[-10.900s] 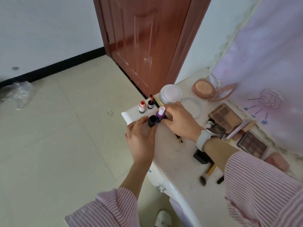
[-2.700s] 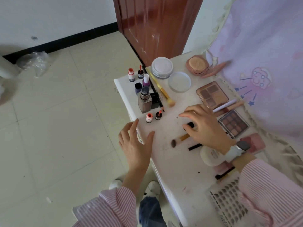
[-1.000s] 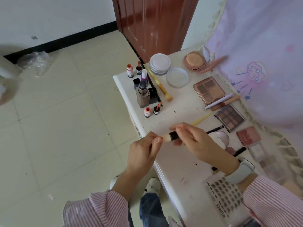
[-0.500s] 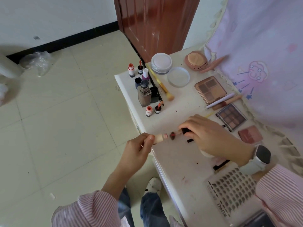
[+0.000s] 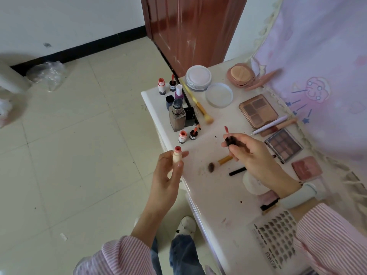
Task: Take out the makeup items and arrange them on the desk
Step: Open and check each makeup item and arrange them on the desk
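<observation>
The left hand (image 5: pixel 166 175) is curled round a small pale lip gloss tube (image 5: pixel 176 157) with a red open neck, holding it upright just off the front edge of the white bench (image 5: pixel 216 199). The right hand (image 5: pixel 252 155) pinches the tube's dark cap (image 5: pixel 231 140), whose thin wand with a pink tip (image 5: pixel 225 129) points up and away from the person. The two hands are well apart, so cap and tube are separated, both held above the bench rather than resting on it.

Below the right hand lie a short makeup brush (image 5: pixel 219 163) with a yellow ferrule and a thin black pencil (image 5: pixel 237 171). At the far left corner of the bench stand small red-capped bottles (image 5: pixel 161 86), a purple nail polish bottle (image 5: pixel 178 93) and a square foundation bottle (image 5: pixel 177 118), with two more open gloss tubes (image 5: pixel 182 136) just in front. Further back sit a round white jar (image 5: pixel 198 77), its clear lid (image 5: pixel 219 95), a pink powder compact (image 5: pixel 241 75) and a brown eyeshadow palette (image 5: pixel 258 111). A second, darker palette (image 5: pixel 284 144) and a pink blush (image 5: pixel 306 168) lie near the lilac curtain (image 5: pixel 321 56). A nail-tip card (image 5: pixel 276 243) lies at the near end, beside the striped right sleeve (image 5: pixel 333 241).
</observation>
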`<state>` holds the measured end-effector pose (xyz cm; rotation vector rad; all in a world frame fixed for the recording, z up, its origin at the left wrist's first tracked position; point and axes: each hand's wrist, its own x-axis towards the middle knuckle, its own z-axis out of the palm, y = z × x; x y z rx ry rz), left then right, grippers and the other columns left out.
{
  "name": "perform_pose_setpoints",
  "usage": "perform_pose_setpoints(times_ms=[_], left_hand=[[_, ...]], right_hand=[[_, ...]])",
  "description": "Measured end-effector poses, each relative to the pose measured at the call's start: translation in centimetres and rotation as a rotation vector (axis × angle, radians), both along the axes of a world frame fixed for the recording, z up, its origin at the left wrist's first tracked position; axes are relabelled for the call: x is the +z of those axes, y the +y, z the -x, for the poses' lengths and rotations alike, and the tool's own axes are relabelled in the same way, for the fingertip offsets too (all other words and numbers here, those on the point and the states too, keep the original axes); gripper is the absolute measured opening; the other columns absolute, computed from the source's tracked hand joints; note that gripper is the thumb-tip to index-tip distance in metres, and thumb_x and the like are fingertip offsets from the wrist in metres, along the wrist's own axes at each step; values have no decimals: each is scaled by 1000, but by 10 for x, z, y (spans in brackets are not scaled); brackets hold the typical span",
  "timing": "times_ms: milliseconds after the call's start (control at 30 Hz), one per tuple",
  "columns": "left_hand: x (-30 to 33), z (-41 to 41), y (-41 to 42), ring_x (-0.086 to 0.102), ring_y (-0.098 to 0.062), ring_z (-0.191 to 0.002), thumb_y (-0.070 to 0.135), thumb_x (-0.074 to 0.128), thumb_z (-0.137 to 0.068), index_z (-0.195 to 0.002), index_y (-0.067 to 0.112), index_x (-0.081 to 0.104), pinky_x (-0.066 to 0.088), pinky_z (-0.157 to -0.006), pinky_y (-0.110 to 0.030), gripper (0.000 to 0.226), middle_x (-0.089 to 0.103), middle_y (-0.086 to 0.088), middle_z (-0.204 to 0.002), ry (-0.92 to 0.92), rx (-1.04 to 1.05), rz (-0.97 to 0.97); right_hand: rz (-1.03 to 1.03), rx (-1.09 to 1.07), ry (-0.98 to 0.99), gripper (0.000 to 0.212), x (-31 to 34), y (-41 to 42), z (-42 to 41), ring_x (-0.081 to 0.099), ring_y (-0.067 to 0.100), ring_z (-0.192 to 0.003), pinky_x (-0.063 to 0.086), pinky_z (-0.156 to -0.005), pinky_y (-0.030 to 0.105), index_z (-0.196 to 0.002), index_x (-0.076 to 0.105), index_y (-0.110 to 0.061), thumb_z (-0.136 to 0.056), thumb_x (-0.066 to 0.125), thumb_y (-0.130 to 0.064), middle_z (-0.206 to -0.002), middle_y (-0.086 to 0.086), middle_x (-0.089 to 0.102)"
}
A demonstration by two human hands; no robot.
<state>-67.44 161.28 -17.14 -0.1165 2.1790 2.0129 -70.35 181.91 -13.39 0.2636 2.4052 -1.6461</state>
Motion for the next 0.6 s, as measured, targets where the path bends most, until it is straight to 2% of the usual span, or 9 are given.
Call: perform_pose_setpoints(times_ms=[67, 133, 167, 233, 267, 333, 400, 500, 600], left_hand=[[-2, 1, 6, 55, -6, -98, 17, 58, -89, -100, 21, 59, 41, -87, -15, 12, 58, 2, -105, 25, 131, 80], [-1, 4, 12, 53, -4, -91, 12, 66, -82, -93, 28, 60, 36, -82, -8, 21, 58, 4, -99, 51, 225, 147], [-1, 5, 15, 52, -4, -89, 12, 69, -80, -90, 33, 59, 35, -82, -9, 25, 58, 8, -95, 61, 244, 182], [-3, 9, 23, 53, -10, -91, 14, 71, -78, -88, 37, 59, 34, -87, -20, 28, 56, 21, -89, 81, 267, 280], [-4, 10, 27, 54, -14, -92, 15, 73, -77, -89, 34, 61, 32, -88, -23, 25, 54, 27, -88, 96, 282, 338], [-8, 13, 33, 55, -18, -92, 15, 74, -76, -94, 23, 67, 26, -87, -19, 20, 49, 34, -88, 123, 309, 432], [-12, 14, 36, 56, -21, -92, 16, 75, -75, -96, 16, 69, 22, -81, -20, 21, 46, 33, -85, 137, 325, 487], [-16, 17, 38, 57, -23, -89, 17, 76, -73, -95, 15, 70, 18, -78, -21, 22, 47, 27, -79, 158, 352, 528], [-18, 20, 41, 58, -24, -89, 18, 76, -74, -95, 14, 70, 20, -78, -23, 22, 57, 19, -85, 157, 344, 533]], right_hand=[[-21, -8, 30, 24, -2, -8, 3, 60, 3, -75, 50, -72, 12, -99, 61, -19, -86, 55, 1, -99, 2, 60], [-63, -10, 101, 28, -8, -17, 6, 60, 8, -87, 50, -79, 14, -92, 58, -22, -82, 60, 4, -105, 6, 54], [-116, 8, 139, 27, -12, -21, 7, 58, 11, -90, 49, -80, 14, -93, 58, -20, -81, 61, 3, -105, 5, 53], [-264, 43, 209, 23, -20, -28, 9, 56, 14, -92, 43, -77, 11, -100, 62, -12, -80, 64, -1, -101, 2, 57], [-332, 43, 246, 23, -24, -32, 10, 55, 17, -91, 39, -76, 10, -101, 63, -8, -79, 66, -2, -99, 3, 61], [-398, 35, 288, 24, -30, -37, 13, 53, 22, -91, 35, -78, 13, -101, 66, -5, -77, 69, -3, -97, 5, 65], [-407, 36, 281, 24, -34, -42, 15, 49, 21, -91, 38, -81, 20, -101, 67, -7, -77, 70, -4, -97, 6, 63], [-432, 62, 265, 24, -39, -45, 19, 46, 21, -87, 38, -78, 23, -101, 67, -9, -77, 70, -8, -91, 6, 60], [-460, 76, 238, 22, -41, -46, 21, 48, 24, -87, 41, -78, 31, -100, 67, -10, -78, 69, -12, -88, 6, 63]])
